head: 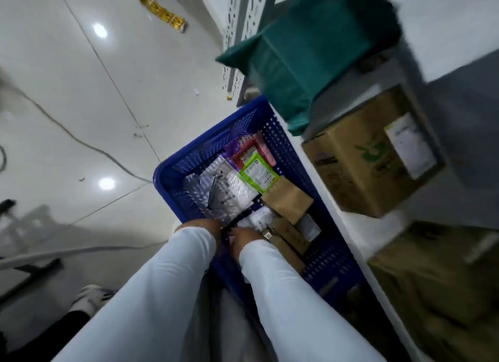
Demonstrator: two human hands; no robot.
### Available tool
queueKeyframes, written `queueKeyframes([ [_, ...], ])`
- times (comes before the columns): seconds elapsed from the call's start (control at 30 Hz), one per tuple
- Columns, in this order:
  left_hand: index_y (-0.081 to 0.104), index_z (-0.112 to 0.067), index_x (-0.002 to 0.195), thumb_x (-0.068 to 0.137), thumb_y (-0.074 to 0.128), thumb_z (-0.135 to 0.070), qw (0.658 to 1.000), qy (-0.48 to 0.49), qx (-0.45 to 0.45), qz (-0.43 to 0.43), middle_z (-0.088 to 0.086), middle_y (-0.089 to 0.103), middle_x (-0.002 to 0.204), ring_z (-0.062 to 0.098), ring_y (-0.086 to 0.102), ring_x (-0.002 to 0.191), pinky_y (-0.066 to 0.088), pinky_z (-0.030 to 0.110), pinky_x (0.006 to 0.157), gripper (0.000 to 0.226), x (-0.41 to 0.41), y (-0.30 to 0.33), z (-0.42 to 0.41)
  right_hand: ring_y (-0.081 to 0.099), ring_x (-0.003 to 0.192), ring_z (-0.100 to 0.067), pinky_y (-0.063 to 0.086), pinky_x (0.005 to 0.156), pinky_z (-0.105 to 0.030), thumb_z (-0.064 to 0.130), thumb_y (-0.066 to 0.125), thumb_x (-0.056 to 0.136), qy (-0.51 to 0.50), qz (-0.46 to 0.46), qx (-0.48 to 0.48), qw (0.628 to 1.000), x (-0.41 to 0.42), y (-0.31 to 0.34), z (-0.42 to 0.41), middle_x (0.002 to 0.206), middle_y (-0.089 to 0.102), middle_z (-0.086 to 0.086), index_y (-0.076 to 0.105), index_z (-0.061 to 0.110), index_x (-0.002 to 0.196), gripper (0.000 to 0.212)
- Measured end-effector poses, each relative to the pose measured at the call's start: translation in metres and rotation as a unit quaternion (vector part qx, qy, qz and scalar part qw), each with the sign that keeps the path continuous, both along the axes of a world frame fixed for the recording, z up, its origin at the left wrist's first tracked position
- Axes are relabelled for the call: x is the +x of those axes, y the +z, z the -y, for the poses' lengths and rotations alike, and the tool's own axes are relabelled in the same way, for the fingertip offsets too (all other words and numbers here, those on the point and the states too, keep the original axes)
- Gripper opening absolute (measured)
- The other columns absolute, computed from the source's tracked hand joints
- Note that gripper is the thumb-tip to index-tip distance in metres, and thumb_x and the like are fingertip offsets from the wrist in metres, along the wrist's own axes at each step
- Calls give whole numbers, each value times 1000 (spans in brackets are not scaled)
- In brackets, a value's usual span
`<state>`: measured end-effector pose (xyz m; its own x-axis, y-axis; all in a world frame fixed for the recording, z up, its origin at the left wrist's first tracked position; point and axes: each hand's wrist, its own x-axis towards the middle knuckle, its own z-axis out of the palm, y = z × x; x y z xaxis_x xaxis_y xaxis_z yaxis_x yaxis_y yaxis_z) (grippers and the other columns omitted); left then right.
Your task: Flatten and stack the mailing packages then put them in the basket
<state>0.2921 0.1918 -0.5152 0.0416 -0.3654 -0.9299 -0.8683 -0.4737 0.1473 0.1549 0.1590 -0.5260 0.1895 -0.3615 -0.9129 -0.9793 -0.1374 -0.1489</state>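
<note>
A blue perforated plastic basket [189,162] stands on the white floor beside a shelf. It holds several mailing packages: white bubble mailers [232,186], a green pouch [258,174], a pink one [249,151] and brown paper packets [287,202]. Both my arms, in white sleeves, reach into its near end. My left hand [208,225] and my right hand [243,237] lie close together down on the packages, fingers curled. What they grip is hidden. The view is blurred.
A white shelf unit [324,199] runs along the right, with cardboard boxes [375,156] on a lower level and a dark green mailing bag [302,51] on top. A yellow strip [162,10] and a cable [81,143] lie on the floor. My shoe [90,299] shows at the lower left.
</note>
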Motion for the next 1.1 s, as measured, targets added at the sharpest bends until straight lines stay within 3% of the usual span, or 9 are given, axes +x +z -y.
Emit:
queueKeyframes([
  [0.03, 53, -32, 127, 87, 51, -38, 1000, 2, 9, 2, 0, 56, 132, 26, 54, 117, 44, 40, 102, 40, -2, 27, 0, 51, 122, -32, 42, 104, -38, 28, 48, 91, -2, 35, 62, 997, 0, 29, -19, 137, 50, -13, 52, 19, 130, 40],
  [0.23, 39, -11, 141, 99, 37, -26, 994, -102, -22, 32, 8, 44, 143, 26, 44, 129, 36, 31, 103, 44, -32, 176, 24, 53, 118, -32, 45, 99, -39, 24, 56, 89, -47, 11, -37, 998, -9, 176, -2, 131, 54, -12, 52, 16, 129, 41],
  [0.37, 53, -9, 129, 97, 46, -23, 984, -150, -91, 34, 9, 55, 132, 23, 55, 115, 39, 27, 83, 36, -65, 268, 50, 53, 120, -32, 45, 99, -40, 31, 55, 87, -97, 11, -106, 990, -42, 267, 19, 134, 53, -8, 51, 21, 129, 44],
  [0.47, 51, -13, 130, 97, 44, -24, 974, -170, -139, 53, 7, 54, 133, 16, 48, 96, 33, 22, 79, 35, -92, 323, 57, 51, 122, -32, 41, 103, -42, 29, 44, 93, -144, 55, -170, 973, -63, 330, 28, 133, 54, -10, 53, 18, 125, 35],
  [0.57, 58, -23, 119, 94, 45, -29, 961, -114, -238, 88, 1, 59, 126, 20, 57, 109, 46, 30, 86, 29, -117, 376, 74, 55, 116, -33, 42, 102, -40, 33, 40, 90, -201, 115, -275, 933, -85, 391, 39, 121, 60, -12, 61, 15, 110, 34],
  [0.73, 64, -30, 97, 85, 44, -39, 880, -115, -454, 73, -2, 67, 106, 23, 65, 94, 48, 31, 76, 25, -164, 467, 96, 51, 109, -32, 47, 90, -40, 19, 51, 86, -104, 170, -532, 823, -147, 486, 43, 114, 60, -9, 64, 14, 102, 22],
  [0.9, 61, -22, 93, 93, 37, -33, 813, -171, -555, 44, 1, 66, 100, 27, 64, 86, 46, 28, 69, 27, -227, 502, 98, 52, 105, -30, 47, 82, -40, 18, 59, 70, -161, 30, -704, 691, -248, 520, 36, 112, 58, 0, 64, 23, 101, 32],
  [1.0, 62, -22, 93, 92, 36, -32, 799, -221, -559, 3, 2, 66, 98, 26, 64, 86, 47, 27, 70, 27, -268, 510, 95, 29, 133, -32, 31, 106, -46, 27, 54, 80, -309, -84, -669, 671, -316, 535, 17, 146, 35, 0, 52, 30, 125, 45],
  [1.1, 63, -21, 95, 91, 37, -31, 792, -263, -550, -19, 3, 67, 99, 26, 64, 90, 50, 29, 75, 28, -304, 517, 89, 7, 142, -34, 13, 113, -49, 51, 49, 84, -444, -176, -564, 673, -374, 542, -1, 158, 7, -2, 27, 35, 144, 66],
])
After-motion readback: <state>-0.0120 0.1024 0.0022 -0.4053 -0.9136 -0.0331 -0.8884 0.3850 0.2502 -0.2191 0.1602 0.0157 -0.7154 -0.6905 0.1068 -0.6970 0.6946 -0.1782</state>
